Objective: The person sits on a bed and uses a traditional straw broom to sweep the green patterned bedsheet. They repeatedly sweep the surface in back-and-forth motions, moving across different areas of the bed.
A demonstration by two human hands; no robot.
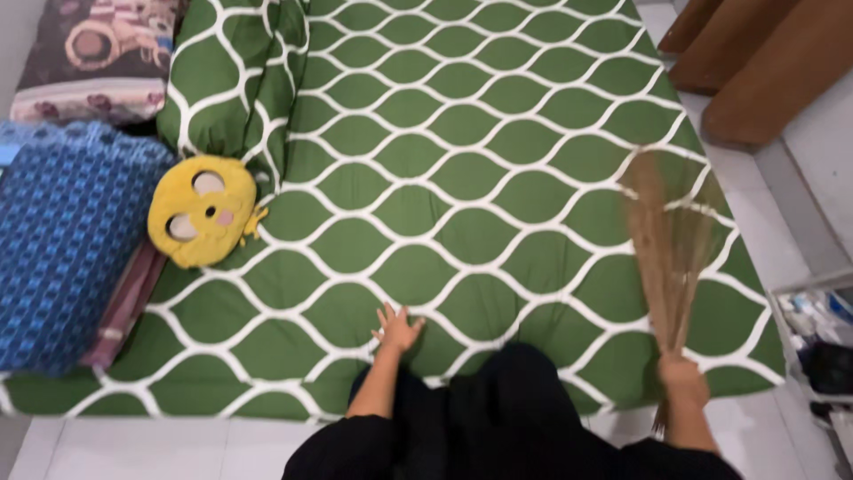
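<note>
We are pressing our left hand [397, 327], fingers splayed, on the green mattress [462, 178] for support; our right hand [683, 380] is gripping a stick broom [668, 240] raised above the mattress.

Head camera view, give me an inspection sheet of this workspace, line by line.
Surface: mattress under a green sheet with a white wavy lattice, lying on a pale tiled floor.
Job's things: bundle of brown broom sticks, blurred, raised above the sheet's right side.
Clutter: yellow face-shaped plush cushion; green bolster in matching cloth; blue patterned pillow; floral pillow.
Hands: left hand flat on the sheet, fingers spread; right hand closed around the bundle's base.
Cables: nothing seen.
Surroundings: brown wooden furniture at top right; small rack with items at right edge.
</note>
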